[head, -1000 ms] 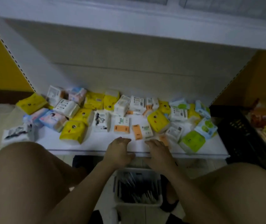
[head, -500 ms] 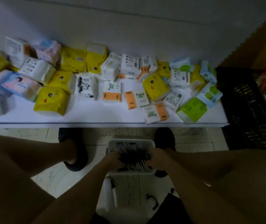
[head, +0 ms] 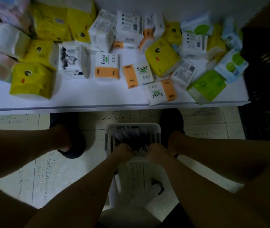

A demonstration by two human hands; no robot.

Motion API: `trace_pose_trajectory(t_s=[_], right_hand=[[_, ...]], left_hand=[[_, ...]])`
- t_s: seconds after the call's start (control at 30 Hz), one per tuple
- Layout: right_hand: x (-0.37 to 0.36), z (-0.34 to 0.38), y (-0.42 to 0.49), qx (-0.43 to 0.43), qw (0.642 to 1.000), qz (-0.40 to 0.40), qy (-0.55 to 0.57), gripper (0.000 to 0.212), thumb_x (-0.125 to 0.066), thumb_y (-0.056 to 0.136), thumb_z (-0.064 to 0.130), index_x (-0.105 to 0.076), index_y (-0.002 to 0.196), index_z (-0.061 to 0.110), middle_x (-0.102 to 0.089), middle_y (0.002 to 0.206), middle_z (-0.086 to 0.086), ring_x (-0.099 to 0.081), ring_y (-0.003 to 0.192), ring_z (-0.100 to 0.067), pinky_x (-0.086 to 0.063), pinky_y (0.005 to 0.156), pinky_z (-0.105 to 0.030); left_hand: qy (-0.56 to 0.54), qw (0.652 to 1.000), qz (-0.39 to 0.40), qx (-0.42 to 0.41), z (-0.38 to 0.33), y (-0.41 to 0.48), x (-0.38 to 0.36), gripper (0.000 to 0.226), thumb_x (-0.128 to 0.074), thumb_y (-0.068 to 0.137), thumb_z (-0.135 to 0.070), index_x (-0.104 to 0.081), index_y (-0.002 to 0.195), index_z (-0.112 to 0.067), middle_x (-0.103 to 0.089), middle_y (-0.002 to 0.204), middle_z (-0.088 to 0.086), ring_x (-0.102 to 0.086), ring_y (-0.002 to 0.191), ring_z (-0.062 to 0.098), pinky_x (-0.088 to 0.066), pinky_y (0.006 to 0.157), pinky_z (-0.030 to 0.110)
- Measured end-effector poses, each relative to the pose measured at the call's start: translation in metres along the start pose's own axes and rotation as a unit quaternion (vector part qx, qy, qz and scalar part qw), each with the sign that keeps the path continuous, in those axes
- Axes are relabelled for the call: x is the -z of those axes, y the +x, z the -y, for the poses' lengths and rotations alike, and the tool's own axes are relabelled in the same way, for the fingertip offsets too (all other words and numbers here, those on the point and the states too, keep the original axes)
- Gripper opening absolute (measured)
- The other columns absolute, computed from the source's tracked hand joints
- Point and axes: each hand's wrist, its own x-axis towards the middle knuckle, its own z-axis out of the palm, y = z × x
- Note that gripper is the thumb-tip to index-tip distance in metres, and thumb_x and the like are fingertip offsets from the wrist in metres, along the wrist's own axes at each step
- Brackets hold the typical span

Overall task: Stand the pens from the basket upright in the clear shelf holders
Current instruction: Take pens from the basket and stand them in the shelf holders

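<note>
Left hand (head: 123, 151), right hand (head: 156, 152), close together

pens (head: 131, 137): dark, blurry bunch lying flat in the basket
basket (head: 133, 125): white plastic, upright on the floor (head: 65, 175)

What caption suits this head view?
Left hand and right hand reach into white plastic basket of dark pens on floor.

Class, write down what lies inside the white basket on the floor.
Dark pens fill the basket. The left hand and right hand reach in, covering the pens' near ends; its bottom is hidden.
</note>
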Motion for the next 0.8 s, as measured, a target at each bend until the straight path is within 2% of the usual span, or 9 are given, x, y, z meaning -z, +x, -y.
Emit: trace_pose_trajectory(t_s=[0.1,0.17,0.23,0.37,0.5,0.57,0.67,0.73,0.8], right_hand=[[-0.011,-0.005,0.001,0.018,0.999,-0.012,0.045,0.021,-0.052,0.099,0.02,-0.063,0.097,0.002,-0.06,0.088,-0.015,-0.058,0.082,-0.024,-0.035,0.055,-0.022],[-0.013,-0.005,0.002,0.037,0.997,-0.007,0.064,0.033,-0.05,0.1,0.019,-0.057,0.124,-0.002,-0.06,0.116,-0.022,-0.056,0.112,-0.033,-0.043,0.083,-0.026],[-0.016,-0.007,0.001,0.052,0.998,0.005,0.046,0.04,-0.047,0.101,0.021,-0.049,0.136,0.002,-0.055,0.13,-0.02,-0.05,0.123,-0.033,-0.04,0.101,-0.036],[-0.027,-0.011,0.002,0.055,0.996,-0.009,0.075,0.034,-0.048,0.1,0.018,-0.061,0.119,-0.007,-0.061,0.12,-0.026,-0.056,0.114,-0.034,-0.042,0.096,-0.036],[-0.026,-0.006,-0.005,0.053,0.993,-0.055,0.09,0.035,-0.052,0.097,0.019,-0.058,0.126,0.001,-0.057,0.127,-0.017,-0.053,0.119,-0.029,-0.041,0.091,-0.025],[-0.026,-0.006,-0.007,0.082,0.989,-0.063,0.106,0.029,-0.05,0.098,0.015,-0.062,0.119,-0.002,-0.062,0.118,-0.019,-0.057,0.111,-0.03,-0.035,0.075,-0.018],[-0.026,-0.009,-0.01,0.07,0.989,-0.054,0.119,0.026,-0.047,0.098,0.011,-0.067,0.09,-0.004,-0.063,0.094,-0.024,-0.059,0.094,-0.033,-0.027,0.052,-0.018],[-0.025,-0.009,-0.012,0.065,0.99,-0.049,0.113,0.031,-0.046,0.099,0.011,-0.057,0.07,0.009,-0.055,0.074,-0.015,-0.054,0.084,-0.028,-0.031,0.05,-0.015],[-0.025,-0.011,-0.011,0.054,0.992,-0.032,0.108,0.03,-0.046,0.099,0.013,-0.059,0.073,0.008,-0.058,0.08,-0.017,-0.057,0.09,-0.029,-0.037,0.057,-0.019]], left_hand=[[0.025,1.0,0.011,0.004,-0.003,0.004,-0.009,0.027,-0.055,0.094,-0.016,-0.067,0.114,-0.002,-0.062,0.121,0.014,-0.057,0.112,0.025,-0.047,0.095,0.033],[0.013,1.0,0.001,0.022,-0.003,0.009,-0.013,0.029,-0.057,0.093,-0.018,-0.066,0.117,-0.005,-0.062,0.118,0.011,-0.057,0.111,0.025,-0.047,0.091,0.03],[-0.031,0.998,0.0,0.053,-0.002,0.011,-0.02,0.031,-0.061,0.092,-0.018,-0.063,0.119,-0.004,-0.06,0.111,0.008,-0.059,0.099,0.022,-0.048,0.079,0.025],[-0.097,0.99,0.001,0.098,-0.001,0.017,-0.029,0.042,-0.066,0.088,-0.023,-0.057,0.127,-0.009,-0.059,0.116,0.007,-0.054,0.074,0.008,-0.047,0.049,0.013],[-0.129,0.981,0.018,0.147,-0.01,0.024,-0.025,0.052,-0.065,0.09,-0.026,-0.048,0.137,-0.011,-0.051,0.133,0.011,-0.056,0.102,0.023,-0.05,0.065,0.024],[-0.171,0.97,0.025,0.171,-0.012,0.026,-0.023,0.049,-0.068,0.088,-0.025,-0.051,0.132,-0.011,-0.056,0.124,0.012,-0.058,0.101,0.025,-0.049,0.07,0.028],[-0.269,0.943,0.028,0.197,-0.012,0.025,-0.021,0.019,-0.066,0.089,-0.02,-0.062,0.104,-0.008,-0.062,0.097,0.011,-0.054,0.072,0.017,-0.045,0.055,0.023],[-0.323,0.923,0.033,0.206,-0.015,0.024,-0.022,0.007,-0.061,0.092,-0.014,-0.061,0.089,-0.008,-0.06,0.085,0.007,-0.052,0.064,0.015,-0.042,0.053,0.023],[-0.351,0.913,0.02,0.208,-0.016,0.023,-0.022,0.006,-0.062,0.091,-0.01,-0.062,0.091,-0.004,-0.061,0.085,0.01,-0.053,0.067,0.019,-0.042,0.058,0.027]])
